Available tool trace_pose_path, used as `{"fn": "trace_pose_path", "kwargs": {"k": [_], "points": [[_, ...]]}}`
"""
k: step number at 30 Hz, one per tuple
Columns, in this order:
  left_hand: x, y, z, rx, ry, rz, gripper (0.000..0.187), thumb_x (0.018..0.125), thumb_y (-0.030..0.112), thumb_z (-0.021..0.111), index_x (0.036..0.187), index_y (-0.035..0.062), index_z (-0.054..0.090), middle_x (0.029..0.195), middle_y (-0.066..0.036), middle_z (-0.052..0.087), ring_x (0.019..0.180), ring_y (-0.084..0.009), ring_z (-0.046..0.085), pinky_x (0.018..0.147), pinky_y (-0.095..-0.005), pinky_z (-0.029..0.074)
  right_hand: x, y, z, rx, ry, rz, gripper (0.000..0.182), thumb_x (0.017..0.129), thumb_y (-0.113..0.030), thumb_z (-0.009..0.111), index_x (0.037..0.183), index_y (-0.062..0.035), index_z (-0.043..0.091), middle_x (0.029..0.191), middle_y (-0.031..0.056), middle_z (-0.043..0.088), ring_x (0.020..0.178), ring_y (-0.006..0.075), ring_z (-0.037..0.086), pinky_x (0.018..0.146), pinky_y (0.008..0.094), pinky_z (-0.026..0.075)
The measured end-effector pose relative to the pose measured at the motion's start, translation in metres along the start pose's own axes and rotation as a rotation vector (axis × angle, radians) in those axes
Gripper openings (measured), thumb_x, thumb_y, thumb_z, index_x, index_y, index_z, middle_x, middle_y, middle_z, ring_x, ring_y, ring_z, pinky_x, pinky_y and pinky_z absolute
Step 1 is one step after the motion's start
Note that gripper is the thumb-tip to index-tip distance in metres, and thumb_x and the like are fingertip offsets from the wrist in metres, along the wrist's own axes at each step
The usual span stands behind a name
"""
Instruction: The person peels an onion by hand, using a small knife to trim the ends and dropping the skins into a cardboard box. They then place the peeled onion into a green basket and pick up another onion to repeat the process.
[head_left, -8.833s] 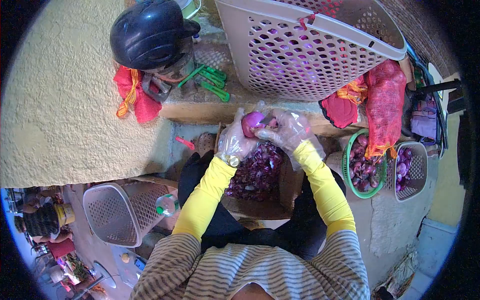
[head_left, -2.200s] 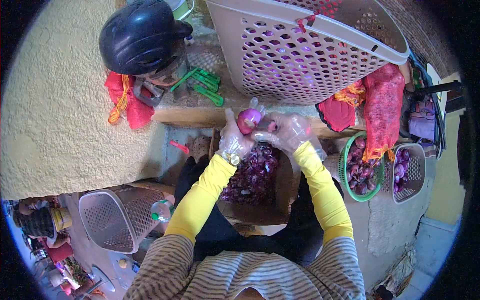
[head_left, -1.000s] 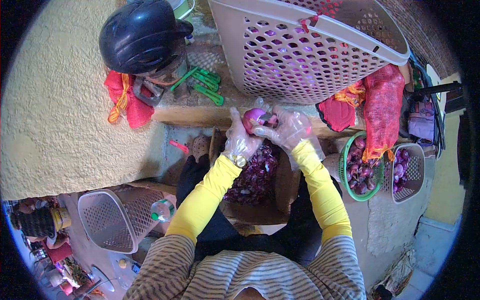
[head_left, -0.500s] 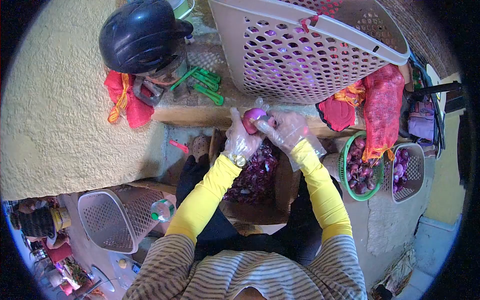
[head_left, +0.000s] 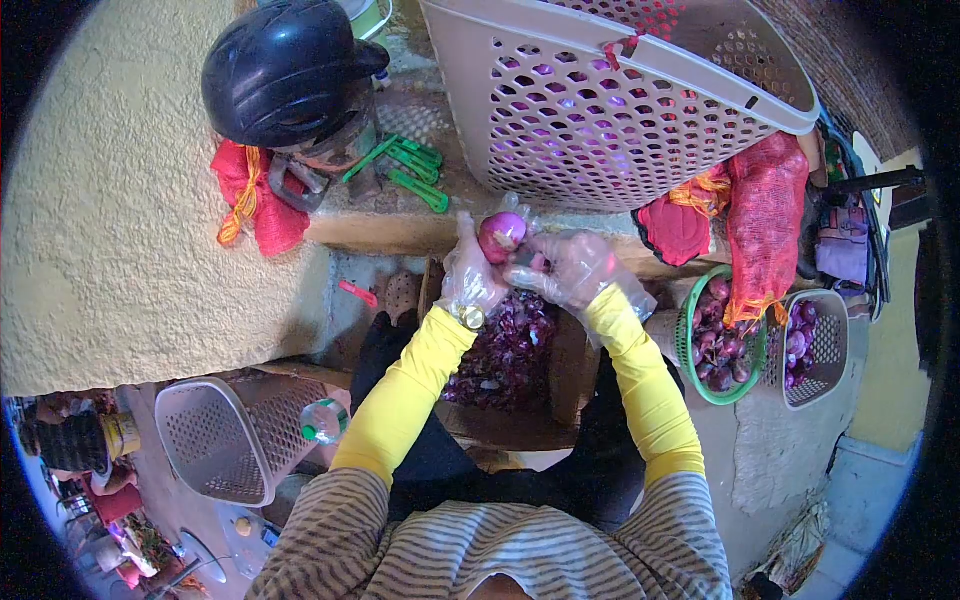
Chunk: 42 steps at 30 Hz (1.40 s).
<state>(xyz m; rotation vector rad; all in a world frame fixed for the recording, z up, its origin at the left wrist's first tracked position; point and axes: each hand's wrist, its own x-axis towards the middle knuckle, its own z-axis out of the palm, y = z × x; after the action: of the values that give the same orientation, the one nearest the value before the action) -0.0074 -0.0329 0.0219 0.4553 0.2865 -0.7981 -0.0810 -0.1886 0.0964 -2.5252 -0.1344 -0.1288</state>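
Onion (head_left: pixel 503 236) in left grip (head_left: pixel 472 278)

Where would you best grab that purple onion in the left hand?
Probably by the rounded upper part of the onion, coming from above with fingers spread: that curve is exposed, while the left hand cups its left side and the right hand crowds its right.

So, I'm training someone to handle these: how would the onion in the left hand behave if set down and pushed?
The onion would probably roll, given its rounded shape. It may feel slippery, since its skin looks glossy and the left hand wears thin plastic. It's likely firm: no dent shows in the grip.
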Motion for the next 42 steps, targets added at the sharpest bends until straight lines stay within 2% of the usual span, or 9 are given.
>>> {"fn": "trace_pose_path", "kwargs": {"k": [4, 6, 10, 19, 22, 29, 31, 38, 42], "points": [[-0.013, 0.004, 0.020, 0.205, 0.064, 0.065, 0.053, 0.107, 0.045, 0.042, 0.144, 0.0062, 0.049, 0.132, -0.013, 0.062, 0.119, -0.0277, 0.059, 0.101, -0.0421, 0.052, 0.001, -0.002, 0.000, -0.047, 0.025, 0.130, 0.060, 0.077, -0.069, 0.072, 0.086, -0.0100, 0.071, 0.074, 0.0080, 0.071, 0.068, 0.0346, 0.070, 0.066, 0.0445, 0.056], [-0.004, 0.005, 0.014, 0.109, 0.043, 0.013, 0.050, 0.107, 0.039, 0.046, 0.143, 0.0051, 0.049, 0.132, -0.012, 0.061, 0.119, -0.0267, 0.060, 0.101, -0.0409, 0.051, 0.002, -0.005, -0.002, 0.053, 0.133, 0.187, 0.058, 0.069, -0.063, 0.083, 0.091, -0.0106, 0.074, 0.070, 0.0095, 0.070, 0.063, 0.0315, 0.069, 0.063, 0.0419, 0.055], [-0.012, 0.004, 0.024, -0.007, -0.055, 0.022, 0.042, 0.105, 0.026, 0.053, 0.140, 0.0032, 0.052, 0.135, -0.012, 0.061, 0.121, -0.0257, 0.059, 0.105, -0.0396, 0.049, 0.004, -0.003, -0.006, -0.043, 0.078, 0.249, 0.067, 0.069, -0.073, 0.076, 0.088, -0.0091, 0.072, 0.076, 0.0128, 0.073, 0.072, 0.0345, 0.072, 0.068, 0.0452, 0.057], [-0.015, 0.002, 0.033, 0.010, -0.067, 0.117, 0.045, 0.101, 0.023, 0.062, 0.138, -0.0002, 0.052, 0.141, -0.012, 0.058, 0.125, -0.0258, 0.057, 0.108, -0.0432, 0.047, 0.004, 0.001, -0.004, -0.090, 0.041, 0.260, 0.070, 0.070, -0.077, 0.073, 0.088, -0.0086, 0.072, 0.077, 0.0154, 0.073, 0.073, 0.0366, 0.072, 0.071, 0.0464, 0.057], [-0.008, 0.003, 0.029, 0.024, -0.089, 0.110, 0.043, 0.101, 0.022, 0.063, 0.137, -0.0003, 0.053, 0.141, -0.012, 0.058, 0.122, -0.0259, 0.059, 0.106, -0.0427, 0.049, 0.003, 0.002, -0.003, -0.055, 0.098, 0.204, 0.060, 0.074, -0.065, 0.078, 0.082, -0.0066, 0.065, 0.065, 0.0155, 0.066, 0.065, 0.0375, 0.068, 0.061, 0.0458, 0.052], [-0.004, 0.003, 0.024, 0.068, -0.075, 0.177, 0.043, 0.101, 0.022, 0.062, 0.136, -0.0011, 0.053, 0.139, -0.013, 0.059, 0.117, -0.0259, 0.061, 0.104, -0.0420, 0.050, 0.004, 0.007, 0.004, -0.012, 0.055, 0.195, 0.061, 0.084, -0.070, 0.065, 0.085, -0.0093, 0.073, 0.074, 0.0188, 0.069, 0.072, 0.0385, 0.069, 0.067, 0.0498, 0.053], [-0.006, 0.005, 0.025, 0.108, -0.087, 0.165, 0.026, 0.103, 0.025, 0.060, 0.116, 0.0033, 0.058, 0.142, -0.012, 0.056, 0.117, -0.0309, 0.060, 0.103, -0.0484, 0.051, 0.004, 0.007, 0.005, -0.003, 0.056, 0.186, 0.061, 0.084, -0.069, 0.064, 0.085, -0.0091, 0.072, 0.073, 0.0189, 0.069, 0.071, 0.0387, 0.069, 0.067, 0.0500, 0.053], [-0.007, 0.008, 0.025, 0.095, -0.020, 0.157, 0.026, 0.103, 0.027, 0.059, 0.116, 0.0038, 0.059, 0.141, -0.012, 0.057, 0.116, -0.0296, 0.061, 0.103, -0.0473, 0.051, 0.003, 0.006, 0.007, -0.090, -0.043, 0.082, 0.061, 0.084, -0.071, 0.063, 0.081, -0.0108, 0.071, 0.071, 0.0153, 0.069, 0.069, 0.0372, 0.069, 0.066, 0.0497, 0.053], [-0.008, 0.016, 0.019, 0.217, -0.046, 0.156, 0.040, 0.103, 0.030, 0.059, 0.131, 0.0014, 0.056, 0.137, -0.015, 0.059, 0.119, -0.0270, 0.060, 0.104, -0.0437, 0.050, 0.002, 0.007, 0.009, -0.070, -0.075, 0.066, 0.062, 0.079, -0.074, 0.066, 0.084, -0.0125, 0.072, 0.072, 0.0126, 0.070, 0.068, 0.0350, 0.069, 0.066, 0.0485, 0.054]]}}
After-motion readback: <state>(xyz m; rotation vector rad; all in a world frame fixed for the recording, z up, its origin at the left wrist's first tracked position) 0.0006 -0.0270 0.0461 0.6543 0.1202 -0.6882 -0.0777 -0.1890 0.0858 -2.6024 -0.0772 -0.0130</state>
